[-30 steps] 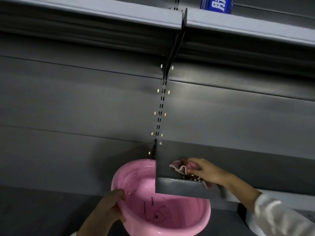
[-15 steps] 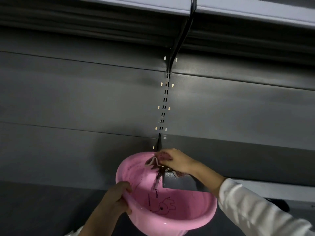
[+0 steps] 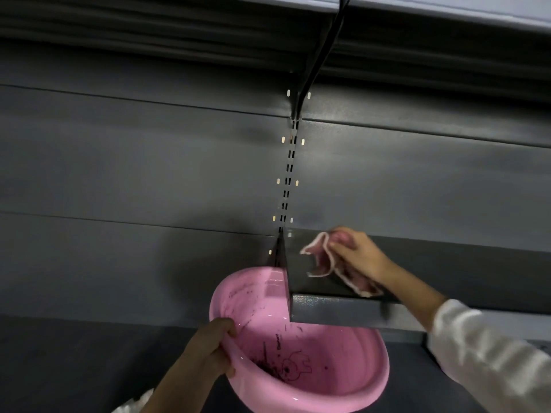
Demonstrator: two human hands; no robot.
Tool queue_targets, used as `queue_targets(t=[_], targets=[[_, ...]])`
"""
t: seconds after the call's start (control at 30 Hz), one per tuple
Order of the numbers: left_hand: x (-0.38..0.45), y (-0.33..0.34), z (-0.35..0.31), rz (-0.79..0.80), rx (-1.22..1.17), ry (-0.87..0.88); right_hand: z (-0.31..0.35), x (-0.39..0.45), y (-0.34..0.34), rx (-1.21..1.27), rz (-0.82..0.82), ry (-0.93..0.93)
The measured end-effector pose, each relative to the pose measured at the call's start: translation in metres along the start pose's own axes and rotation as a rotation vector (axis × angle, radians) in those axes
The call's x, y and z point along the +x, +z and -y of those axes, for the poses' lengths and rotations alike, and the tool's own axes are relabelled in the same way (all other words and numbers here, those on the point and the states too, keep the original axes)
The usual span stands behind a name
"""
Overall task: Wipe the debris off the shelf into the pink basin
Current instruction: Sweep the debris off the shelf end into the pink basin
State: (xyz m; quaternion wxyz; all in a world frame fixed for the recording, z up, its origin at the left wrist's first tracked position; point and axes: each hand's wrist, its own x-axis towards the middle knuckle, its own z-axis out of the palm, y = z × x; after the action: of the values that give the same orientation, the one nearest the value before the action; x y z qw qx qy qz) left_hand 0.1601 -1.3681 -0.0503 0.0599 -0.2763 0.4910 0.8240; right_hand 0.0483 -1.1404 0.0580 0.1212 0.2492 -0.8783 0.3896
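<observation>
A pink basin [image 3: 343, 380] hangs tilted just below the left end of a dark grey shelf [image 3: 337, 311]. My left hand [image 3: 214, 347] grips the basin's near left rim. Dark debris [image 3: 268, 368] lies inside the basin near a small cartoon drawing. My right hand [image 3: 357, 254] rests on top of the shelf, pressing a crumpled pink cloth [image 3: 325, 263] with a white edge against the surface, a little right of the shelf's left end. The shelf top around the cloth looks bare.
A grey panelled back wall [image 3: 149, 174] fills the view, with a slotted upright [image 3: 287, 180] running down to the shelf's left end. An upper shelf [image 3: 447, 7] on a black bracket [image 3: 322, 58] hangs overhead. A lower grey surface [image 3: 74, 368] lies beneath the basin.
My right hand with the cloth swept to the shelf's left end over the basin, then drew back right onto the shelf top. Debris now lies in the basin. My left hand kept its hold.
</observation>
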Motion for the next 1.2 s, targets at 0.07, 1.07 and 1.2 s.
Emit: queue_targets(t=[0.07, 1.07, 1.2], targets=[[0.003, 0.001, 0.004, 0.020, 0.006, 0.023, -0.024, -0.015, -0.025, -0.074, 0.000, 0.048], [0.012, 0.016, 0.009, 0.201, -0.049, 0.027, -0.055, -0.037, -0.048, -0.257, 0.013, 0.234], [0.009, 0.017, 0.012, 0.200, -0.057, 0.012, -0.023, -0.016, 0.002, -0.261, 0.104, 0.064]])
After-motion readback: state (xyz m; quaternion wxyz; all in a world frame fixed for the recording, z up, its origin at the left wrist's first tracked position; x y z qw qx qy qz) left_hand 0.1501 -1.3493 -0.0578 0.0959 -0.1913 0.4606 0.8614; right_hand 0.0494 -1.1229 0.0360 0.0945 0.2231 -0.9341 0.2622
